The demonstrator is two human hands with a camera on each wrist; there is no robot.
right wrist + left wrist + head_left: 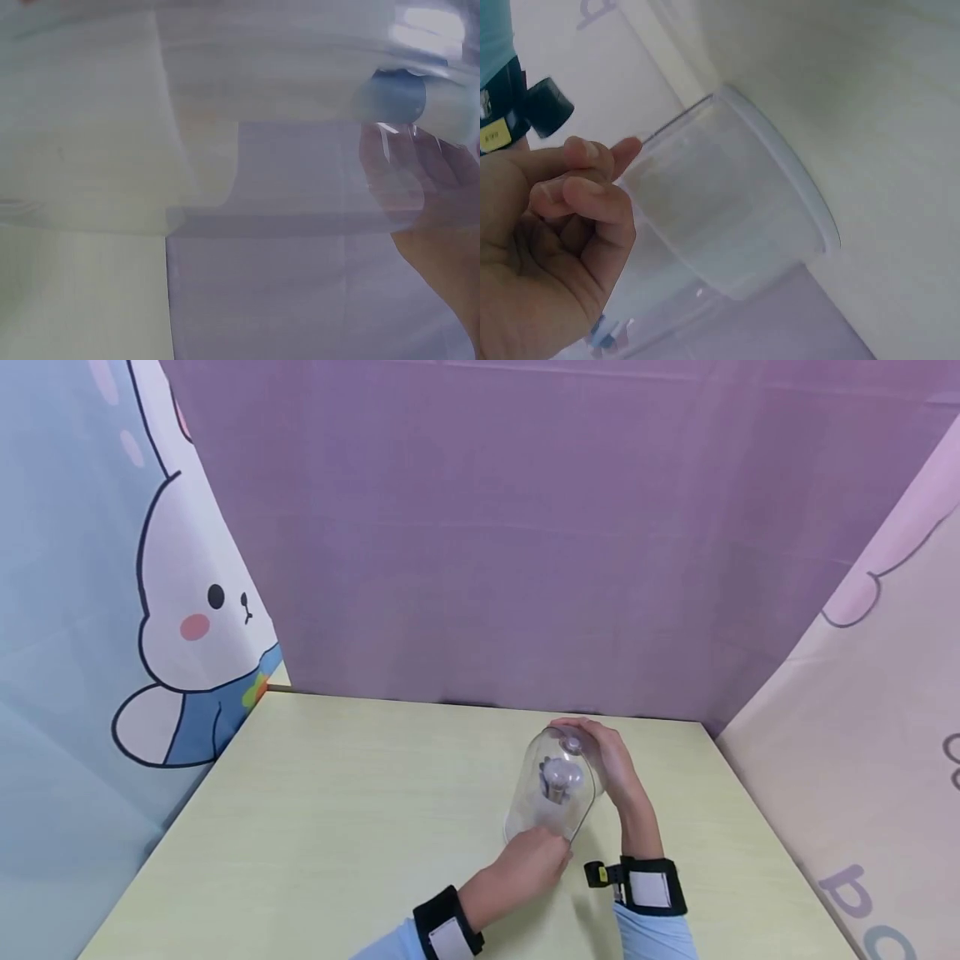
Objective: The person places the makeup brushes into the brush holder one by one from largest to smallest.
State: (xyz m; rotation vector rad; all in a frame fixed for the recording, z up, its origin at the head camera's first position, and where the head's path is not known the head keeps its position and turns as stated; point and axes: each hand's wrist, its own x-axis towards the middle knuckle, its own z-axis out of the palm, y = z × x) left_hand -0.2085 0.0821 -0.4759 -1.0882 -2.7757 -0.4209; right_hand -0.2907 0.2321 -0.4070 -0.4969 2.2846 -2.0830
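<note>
A clear, rounded container (528,793) leans over the table, its wide end low and towards me. Inside its narrower part shows a grey-blue fitting (557,778), which I cannot identify; it appears as a blue piece (401,96) in the right wrist view. My right hand (611,756) grips the upper end, its fingers bent round the far top. By the low near end is my left hand (528,864), its fingers curled. The left wrist view shows that left hand (562,247) beside the container's wall, with nothing visible in its grasp and a pale rim (787,161) beyond.
The pale table (337,793) runs back to a purple cloth (510,552). A blue printed panel (67,610) with a cartoon rabbit stands at the left, and a pale panel (840,735) at the right. Each wrist wears a black band (654,887).
</note>
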